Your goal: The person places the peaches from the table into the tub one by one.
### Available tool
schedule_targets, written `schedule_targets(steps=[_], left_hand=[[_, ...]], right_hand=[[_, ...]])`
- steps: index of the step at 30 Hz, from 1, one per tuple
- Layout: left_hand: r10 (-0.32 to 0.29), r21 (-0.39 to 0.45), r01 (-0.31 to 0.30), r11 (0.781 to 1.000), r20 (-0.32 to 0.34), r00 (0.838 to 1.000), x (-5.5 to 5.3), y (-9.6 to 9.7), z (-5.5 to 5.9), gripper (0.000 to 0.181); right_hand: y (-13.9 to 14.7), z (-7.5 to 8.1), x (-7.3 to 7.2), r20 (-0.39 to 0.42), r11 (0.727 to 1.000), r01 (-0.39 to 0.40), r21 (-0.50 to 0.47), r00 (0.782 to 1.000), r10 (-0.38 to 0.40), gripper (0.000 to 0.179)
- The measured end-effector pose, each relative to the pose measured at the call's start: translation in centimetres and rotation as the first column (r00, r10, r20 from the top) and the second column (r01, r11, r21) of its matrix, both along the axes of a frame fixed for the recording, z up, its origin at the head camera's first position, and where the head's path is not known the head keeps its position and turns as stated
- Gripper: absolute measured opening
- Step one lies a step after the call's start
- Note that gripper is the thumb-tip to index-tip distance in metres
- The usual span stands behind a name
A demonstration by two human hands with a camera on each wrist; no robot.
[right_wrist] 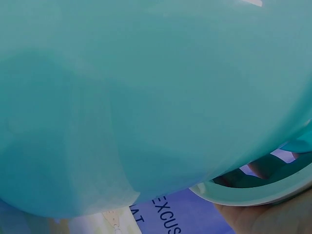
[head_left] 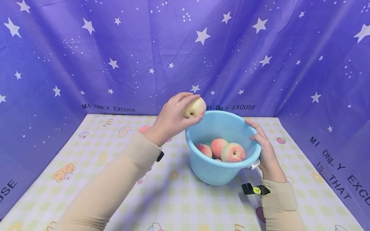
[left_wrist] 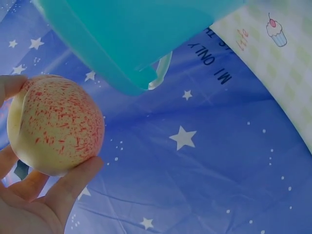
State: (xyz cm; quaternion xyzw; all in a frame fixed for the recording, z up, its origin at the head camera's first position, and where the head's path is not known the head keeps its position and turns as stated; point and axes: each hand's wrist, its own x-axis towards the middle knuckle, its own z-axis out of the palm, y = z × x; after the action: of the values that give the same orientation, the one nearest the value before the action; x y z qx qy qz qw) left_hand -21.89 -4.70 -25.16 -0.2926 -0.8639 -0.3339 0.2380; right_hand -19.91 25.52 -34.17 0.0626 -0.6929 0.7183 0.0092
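My left hand point(head_left: 173, 112) grips a pale peach point(head_left: 198, 108) just outside and above the left rim of a light blue bucket point(head_left: 212, 173). In the left wrist view, the red-speckled side of this peach point(left_wrist: 63, 124) shows, with fingers and thumb around it. Several peaches lie inside the bucket, among them a pale, red-speckled peach point(head_left: 233, 152) and a pinker peach point(head_left: 218, 147). My right hand point(head_left: 267, 155) holds the bucket by its right rim, thumb over the edge. The bucket's wall point(right_wrist: 146, 107) fills most of the right wrist view.
A checked tablecloth point(head_left: 95, 150) with printed treats covers the table under the bucket. Purple star-patterned curtains point(head_left: 162, 41) stand at the back and both sides. A pink rounded shape point(head_left: 144, 128) is partly hidden behind my left wrist; whether printed or solid I cannot tell.
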Motion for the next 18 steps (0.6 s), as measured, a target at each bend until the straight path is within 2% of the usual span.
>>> schedule_targets(steps=[7, 18], left_hand=[[-0.028, -0.039, 0.027, 0.999, -0.024, 0.999, -0.6, 1.0, -0.4, 0.055], [-0.032, -0.138, 0.032, 0.990, 0.006, 0.999, -1.0, 2.6, -0.6, 0.056]], right_hand=[[0.0, 0.0, 0.0, -0.002, 1.000, 0.001, -0.003, 1.000, -0.001, 0.066], [0.1, -0.1, -0.1, -0.003, 1.000, 0.002, 0.001, 1.000, -0.002, 0.066]])
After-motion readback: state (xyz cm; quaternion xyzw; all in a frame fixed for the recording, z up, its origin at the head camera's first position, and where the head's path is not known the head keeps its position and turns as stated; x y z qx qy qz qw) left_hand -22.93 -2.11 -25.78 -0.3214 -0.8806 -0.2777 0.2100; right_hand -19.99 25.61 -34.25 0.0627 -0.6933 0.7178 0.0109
